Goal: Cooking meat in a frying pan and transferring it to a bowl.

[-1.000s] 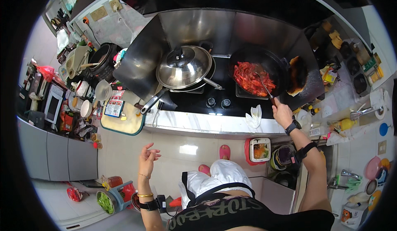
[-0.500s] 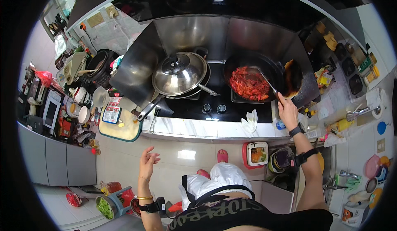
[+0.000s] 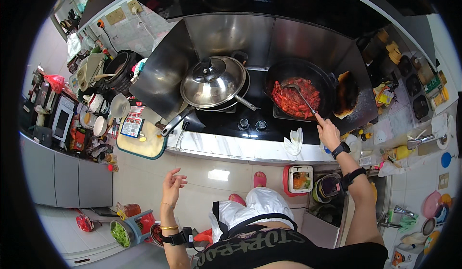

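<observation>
My right hand (image 3: 328,133) grips the long handle of a metal spatula (image 3: 299,94) whose blade lies in the red food (image 3: 294,98) inside a black wok (image 3: 299,87) on the right burner of the stove. My left hand (image 3: 172,185) hangs free over the tiled floor in front of the counter, fingers spread, holding nothing. On the left burner sits a pan under a shiny steel lid (image 3: 213,82), its handle pointing toward the counter edge.
A cutting board (image 3: 142,141) lies on the counter left of the stove, beyond it cups, bowls and a black pot (image 3: 118,66). Steel splash panels (image 3: 163,71) flank the stove. A white cloth (image 3: 293,144) sits at the counter edge. Bins and a stool (image 3: 134,223) stand on the floor.
My right hand has shifted the spatula slightly in the wok, stirring the red food. My left hand stays raised and open, drifting a little.
</observation>
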`<state>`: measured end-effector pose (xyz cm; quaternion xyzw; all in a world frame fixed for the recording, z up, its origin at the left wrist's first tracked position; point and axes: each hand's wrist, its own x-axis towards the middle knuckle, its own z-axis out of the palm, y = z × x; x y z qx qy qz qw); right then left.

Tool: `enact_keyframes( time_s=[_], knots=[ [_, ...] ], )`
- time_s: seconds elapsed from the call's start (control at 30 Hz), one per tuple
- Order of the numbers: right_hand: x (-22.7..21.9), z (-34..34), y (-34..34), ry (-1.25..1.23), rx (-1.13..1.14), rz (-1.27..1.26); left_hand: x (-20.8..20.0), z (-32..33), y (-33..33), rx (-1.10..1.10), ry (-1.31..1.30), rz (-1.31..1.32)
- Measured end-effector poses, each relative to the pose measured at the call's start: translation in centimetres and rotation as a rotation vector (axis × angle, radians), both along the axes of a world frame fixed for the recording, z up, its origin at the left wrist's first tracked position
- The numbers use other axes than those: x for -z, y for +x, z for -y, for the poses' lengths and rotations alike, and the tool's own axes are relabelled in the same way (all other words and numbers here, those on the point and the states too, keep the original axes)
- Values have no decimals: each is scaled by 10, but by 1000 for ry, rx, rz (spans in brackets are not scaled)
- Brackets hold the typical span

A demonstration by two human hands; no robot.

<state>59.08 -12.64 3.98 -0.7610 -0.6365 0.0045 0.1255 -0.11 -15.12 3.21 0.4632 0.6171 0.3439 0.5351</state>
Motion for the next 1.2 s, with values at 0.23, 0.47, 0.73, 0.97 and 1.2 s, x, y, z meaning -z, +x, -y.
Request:
enact_keyframes(
  time_s=[0.23, 0.47, 0.73, 0.97, 1.2],
  knots=[
    [-3, 39, -10, -49, 24, -40, 6, -6, 11, 43, -9, 36],
    [-18, 30, 5, 218, 46, -106, 14, -6, 3, 69, -23, 34],
    [11, -14, 57, 174, 285, -241, -1, -7, 8, 52, -45, -9],
    [0, -21, 24, -82, 584, -1390, -6, -10, 11, 76, -31, -8],
    [-5, 16, 5, -107, 430, -1394, -7, -25, -3, 72, -12, -19]
  ],
)
